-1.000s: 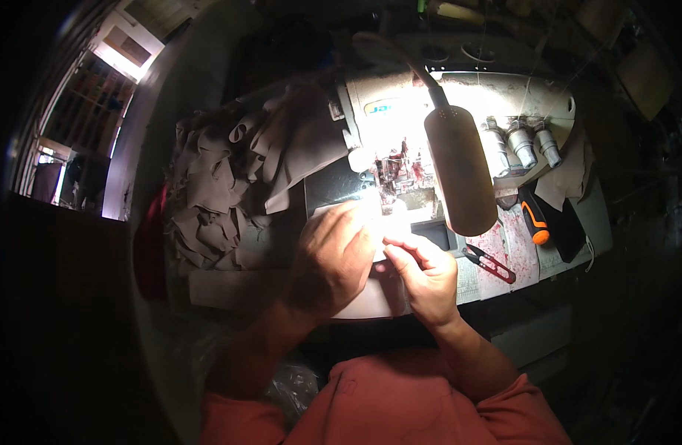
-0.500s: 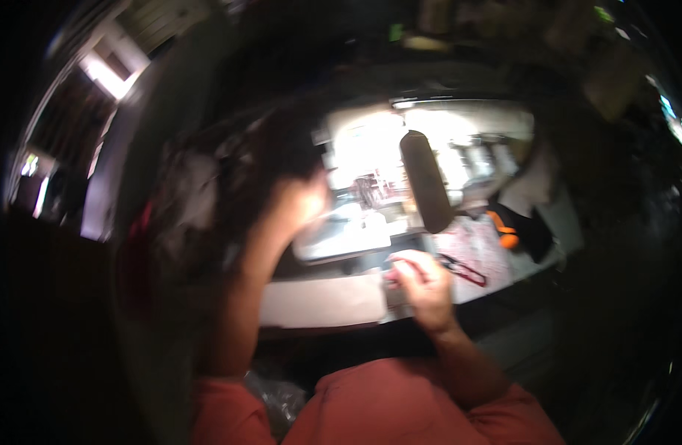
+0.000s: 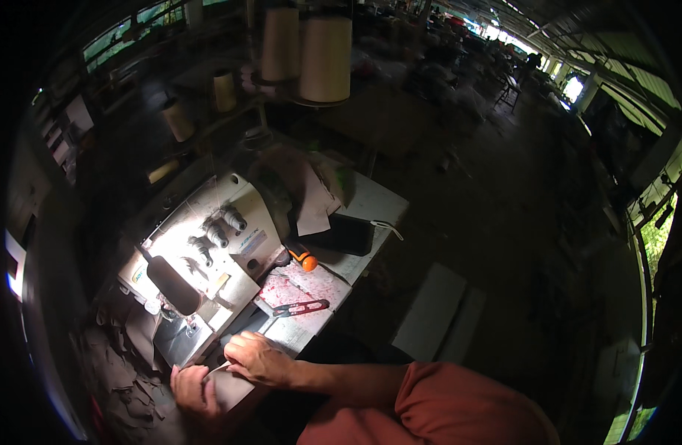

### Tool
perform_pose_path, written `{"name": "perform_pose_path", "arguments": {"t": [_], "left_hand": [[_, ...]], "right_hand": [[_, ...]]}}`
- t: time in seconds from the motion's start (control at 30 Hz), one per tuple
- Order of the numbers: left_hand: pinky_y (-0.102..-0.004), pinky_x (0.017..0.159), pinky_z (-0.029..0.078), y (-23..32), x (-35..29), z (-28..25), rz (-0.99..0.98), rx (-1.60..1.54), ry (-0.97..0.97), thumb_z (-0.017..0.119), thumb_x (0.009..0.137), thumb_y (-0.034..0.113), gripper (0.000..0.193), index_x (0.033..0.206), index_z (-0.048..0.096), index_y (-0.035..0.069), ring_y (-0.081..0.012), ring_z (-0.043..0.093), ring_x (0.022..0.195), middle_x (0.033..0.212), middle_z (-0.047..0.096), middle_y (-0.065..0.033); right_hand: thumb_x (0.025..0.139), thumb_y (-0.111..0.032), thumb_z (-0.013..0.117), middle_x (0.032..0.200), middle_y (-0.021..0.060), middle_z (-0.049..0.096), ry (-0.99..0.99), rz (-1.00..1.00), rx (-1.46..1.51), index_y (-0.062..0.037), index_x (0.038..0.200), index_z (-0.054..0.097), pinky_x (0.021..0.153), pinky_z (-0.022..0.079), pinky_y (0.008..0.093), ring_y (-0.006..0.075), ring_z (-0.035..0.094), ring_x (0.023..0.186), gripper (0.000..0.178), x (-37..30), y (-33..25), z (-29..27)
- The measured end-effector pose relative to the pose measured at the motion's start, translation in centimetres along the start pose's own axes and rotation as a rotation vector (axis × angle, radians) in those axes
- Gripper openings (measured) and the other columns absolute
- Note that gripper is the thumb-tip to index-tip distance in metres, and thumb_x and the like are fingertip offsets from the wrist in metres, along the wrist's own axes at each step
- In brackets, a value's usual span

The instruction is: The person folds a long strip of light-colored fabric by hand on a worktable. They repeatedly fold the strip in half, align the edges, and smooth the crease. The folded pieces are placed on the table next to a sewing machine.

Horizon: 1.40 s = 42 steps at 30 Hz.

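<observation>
Both my hands are at the front edge of a sewing machine's table, low on the left. My right hand (image 3: 261,360) is closed, its fingertips pinching the edge of a pale fabric piece (image 3: 228,386). Close by, my left hand (image 3: 195,390) has its fingers curled at the other end of that fabric's edge; it is slightly blurred. Just beyond the hands stands the white sewing machine (image 3: 241,285), brightly lit around its needle area, with a dark oblong plate (image 3: 173,285) in front. Red-and-black thread snips (image 3: 302,308) lie on the table to the right.
An orange-handled tool (image 3: 305,260) and a black flat case (image 3: 341,234) with a strap lie right of the machine. Crumpled fabric pieces (image 3: 118,374) heap at the left. Large thread cones (image 3: 326,59) stand behind. A pale board (image 3: 430,311) is beyond the table's right side.
My view has swung right, so the machine now appears further left. My left hand has come down from beside the machine to the front edge, close to my right hand.
</observation>
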<state>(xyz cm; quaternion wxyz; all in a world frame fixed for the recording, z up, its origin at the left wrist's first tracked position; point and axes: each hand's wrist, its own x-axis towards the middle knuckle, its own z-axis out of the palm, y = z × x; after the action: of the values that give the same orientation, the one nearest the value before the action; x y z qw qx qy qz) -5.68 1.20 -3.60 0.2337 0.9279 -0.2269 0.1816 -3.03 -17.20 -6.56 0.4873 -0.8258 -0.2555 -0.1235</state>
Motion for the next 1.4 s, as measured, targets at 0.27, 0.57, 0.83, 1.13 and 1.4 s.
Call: {"name": "perform_pose_path", "arguments": {"t": [0.27, 0.57, 0.83, 1.13, 1.4], "left_hand": [[-0.0383, 0.073, 0.036, 3.9, 0.6, -0.2, 0.063, 0.066, -0.006, 0.06, 0.064, 0.01, 0.028, 0.089, 0.054, 0.001, -0.0288, 0.05, 0.078, 0.085, 0.054, -0.0115], [-0.0357, 0.067, 0.038, 1.5, 0.6, 1.8, 0.06, -0.194, 0.085, 0.058, 0.066, 0.003, 0.006, 0.07, 0.054, 0.003, -0.0274, 0.048, 0.072, 0.073, 0.052, -0.01], [-0.0333, 0.077, 0.042, 1.6, 0.5, 1.8, -0.058, -0.281, 0.11, 0.058, 0.074, 0.006, 0.02, 0.093, 0.059, 0.001, -0.0275, 0.052, 0.087, 0.095, 0.057, -0.012], [-0.0373, 0.082, 0.041, 5.3, -2.6, -1.1, -0.096, -0.306, 0.156, 0.057, 0.078, 0.021, 0.028, 0.096, 0.056, 0.0, -0.0293, 0.05, 0.094, 0.098, 0.056, -0.0152], [-0.0397, 0.097, 0.031, -4.0, -11.1, -5.2, -0.658, -1.617, 1.322, 0.042, 0.086, 0.033, 0.046, 0.12, 0.038, 0.002, -0.025, 0.042, 0.113, 0.119, 0.045, -0.0141]], "right_hand": [[0.066, -0.016, 0.064, 0.068, 0.0084, 0.047, -0.093, -0.142, 0.103, -0.0073, 0.067, 0.046, 0.062, 0.038, 0.0348, 0.0252, 0.047, 0.068, 0.02, 0.2, -0.6, -1.1], [0.074, -0.018, 0.061, 0.076, 0.0107, 0.053, -0.291, 0.134, 0.516, -0.0002, 0.086, 0.055, 0.065, 0.042, 0.0301, 0.021, 0.053, 0.072, 0.022, 1.1, 0.3, -1.9], [0.08, -0.008, 0.055, 0.071, 0.0009, 0.054, -0.282, 0.604, 0.653, -0.0017, 0.081, 0.054, 0.057, 0.04, 0.0183, 0.0049, 0.049, 0.066, 0.007, -0.2, 1.5, -2.6], [0.078, -0.008, 0.059, 0.073, 0.0039, 0.057, -0.344, 0.339, 0.489, -0.0002, 0.076, 0.053, 0.06, 0.043, 0.0233, 0.0089, 0.052, 0.064, 0.01, 2.5, -3.2, -2.4], [0.081, -0.008, 0.052, 0.069, 0.0092, 0.059, -0.225, 0.68, 1.04, 0.0008, 0.08, 0.05, 0.059, 0.05, 0.0258, 0.013, 0.058, 0.06, 0.01, 2.6, -7.1, -2.6]]}}
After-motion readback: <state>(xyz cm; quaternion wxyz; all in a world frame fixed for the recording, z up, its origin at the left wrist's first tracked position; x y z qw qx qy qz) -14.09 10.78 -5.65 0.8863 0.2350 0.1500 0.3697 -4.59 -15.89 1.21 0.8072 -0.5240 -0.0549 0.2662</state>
